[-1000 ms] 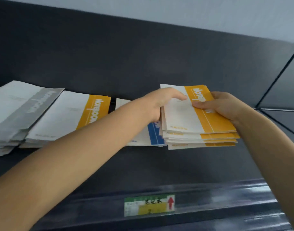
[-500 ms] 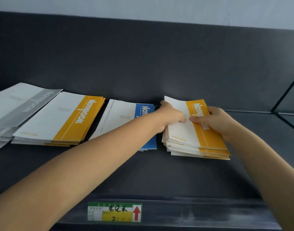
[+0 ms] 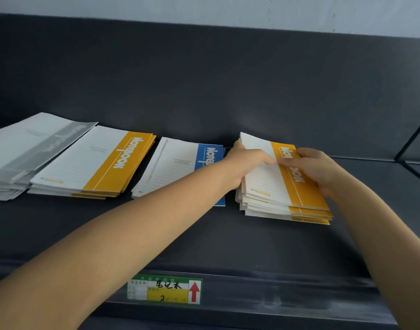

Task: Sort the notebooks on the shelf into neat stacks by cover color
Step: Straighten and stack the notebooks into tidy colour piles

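Lowered onto the shelf (image 3: 228,236) since a second ago, yellow stack (image 3: 285,201) is clasped in a two-sided grip: left hand (image 3: 249,163) thumb on cover, right hand (image 3: 316,170) fingers curled over it. Edges should be squared flush; blue notebook (image 3: 180,163) just left of grip left undisturbed.

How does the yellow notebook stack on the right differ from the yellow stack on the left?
The right yellow stack is held by the left hand and right hand; the left yellow stack lies untouched. The right yellow stack looks taller, with more uneven edges than the left yellow stack. Both have white covers with a yellow band and lie flat on the shelf.
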A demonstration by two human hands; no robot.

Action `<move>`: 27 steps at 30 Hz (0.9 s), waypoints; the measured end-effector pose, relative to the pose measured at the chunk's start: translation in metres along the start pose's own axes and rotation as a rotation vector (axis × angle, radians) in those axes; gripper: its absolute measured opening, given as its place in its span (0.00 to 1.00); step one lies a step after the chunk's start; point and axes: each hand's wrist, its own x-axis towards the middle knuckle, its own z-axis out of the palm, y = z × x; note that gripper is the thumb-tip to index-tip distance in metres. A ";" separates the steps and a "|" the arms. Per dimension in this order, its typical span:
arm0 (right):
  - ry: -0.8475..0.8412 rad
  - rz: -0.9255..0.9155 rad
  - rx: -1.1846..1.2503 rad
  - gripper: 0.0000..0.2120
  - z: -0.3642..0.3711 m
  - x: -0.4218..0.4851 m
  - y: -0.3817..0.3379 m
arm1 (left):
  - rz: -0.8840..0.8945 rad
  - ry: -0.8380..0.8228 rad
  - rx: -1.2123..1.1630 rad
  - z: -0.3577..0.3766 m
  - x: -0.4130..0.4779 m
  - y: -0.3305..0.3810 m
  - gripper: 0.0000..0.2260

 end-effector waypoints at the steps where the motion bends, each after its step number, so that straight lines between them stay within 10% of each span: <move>1: 0.018 0.000 -0.011 0.30 0.000 -0.001 -0.001 | 0.024 0.000 0.039 -0.003 -0.004 0.002 0.24; 7: 0.309 -0.354 -0.473 0.29 0.009 -0.013 -0.017 | 0.263 0.081 0.254 -0.049 -0.027 0.017 0.29; 14: 0.101 -0.547 -0.483 0.19 0.086 -0.053 -0.078 | 0.391 0.239 0.605 -0.146 -0.059 0.011 0.28; 27: -0.182 -0.676 -0.622 0.24 0.306 -0.109 -0.185 | -0.084 0.605 1.015 -0.417 -0.126 -0.019 0.22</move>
